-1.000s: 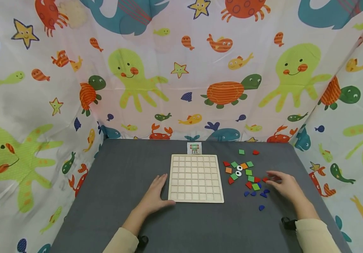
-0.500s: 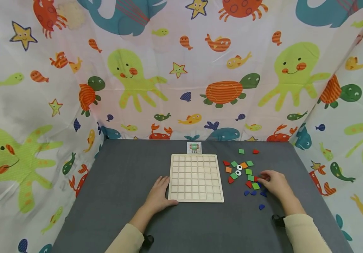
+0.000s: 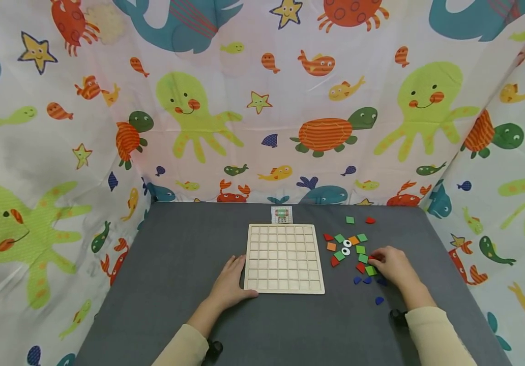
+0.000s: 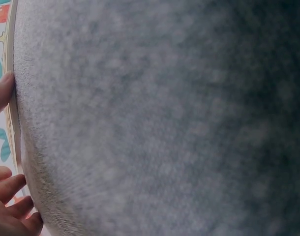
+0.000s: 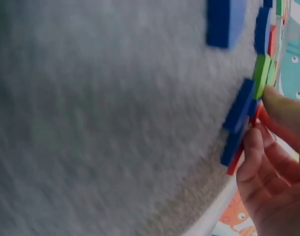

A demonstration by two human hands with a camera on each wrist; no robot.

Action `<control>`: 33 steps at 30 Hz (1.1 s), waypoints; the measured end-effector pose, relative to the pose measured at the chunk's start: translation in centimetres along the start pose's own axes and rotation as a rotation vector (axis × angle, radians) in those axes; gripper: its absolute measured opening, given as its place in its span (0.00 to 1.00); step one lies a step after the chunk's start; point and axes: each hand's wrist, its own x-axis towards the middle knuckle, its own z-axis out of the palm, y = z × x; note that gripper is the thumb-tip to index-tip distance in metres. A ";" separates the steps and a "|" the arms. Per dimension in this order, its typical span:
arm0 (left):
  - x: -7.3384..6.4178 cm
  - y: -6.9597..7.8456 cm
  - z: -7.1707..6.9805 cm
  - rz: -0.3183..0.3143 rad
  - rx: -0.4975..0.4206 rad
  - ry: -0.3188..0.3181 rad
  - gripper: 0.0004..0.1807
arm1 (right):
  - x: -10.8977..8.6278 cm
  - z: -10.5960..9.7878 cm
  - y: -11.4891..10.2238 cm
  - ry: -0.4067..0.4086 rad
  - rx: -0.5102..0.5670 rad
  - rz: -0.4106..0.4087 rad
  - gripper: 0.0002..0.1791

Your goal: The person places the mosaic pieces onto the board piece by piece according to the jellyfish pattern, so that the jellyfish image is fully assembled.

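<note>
My left hand (image 3: 228,284) rests at the near left corner of a pale wooden grid board (image 3: 285,259), its thumb on the near edge and fingers along the left side. In the left wrist view the thumb (image 4: 3,93) touches the board's edge and the fingers look relaxed. To the right of the board my right hand (image 3: 397,267) pinches a small red tile (image 5: 257,115) between thumb and fingers. A lime green tile (image 3: 370,271) and blue pieces (image 5: 240,105) lie close to those fingertips. Part of the pile is hidden behind the hand.
Several green, orange and red tiles, with white rings (image 3: 346,244), are scattered right of the board. A green square (image 3: 350,220) and a red piece (image 3: 370,220) lie farther back. A small picture card (image 3: 282,214) touches the board's far edge. Patterned cloth (image 3: 262,127) surrounds the grey table.
My right hand has moved left over the pile, from beside the outer red piece to the red tile by the green ones. My left hand has shifted slightly right against the board.
</note>
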 end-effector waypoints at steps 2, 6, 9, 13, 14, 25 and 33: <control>0.0 0.0 0.0 -0.003 0.001 -0.004 0.62 | 0.1 -0.1 0.1 -0.007 -0.013 -0.028 0.12; -0.1 0.1 -0.1 -0.012 -0.009 -0.002 0.62 | 0.2 -0.4 0.0 -0.017 -0.027 -0.071 0.13; -0.1 0.2 -0.1 -0.009 -0.014 -0.001 0.62 | -0.1 -0.4 0.0 -0.020 -0.027 -0.069 0.14; -0.2 0.3 -0.2 -0.008 -0.021 -0.006 0.61 | -0.4 -0.2 0.1 -0.006 -0.028 -0.063 0.16; -0.2 0.3 -0.1 -0.010 -0.022 -0.009 0.61 | -0.5 -0.2 0.1 -0.001 -0.031 -0.065 0.16; 0.0 0.0 -0.1 -0.010 -0.009 -0.009 0.61 | -0.6 0.0 0.2 -0.008 -0.029 -0.044 0.20; -0.1 0.0 0.0 -0.004 -0.012 -0.006 0.61 | -0.5 0.1 -0.1 0.004 -0.011 0.057 0.20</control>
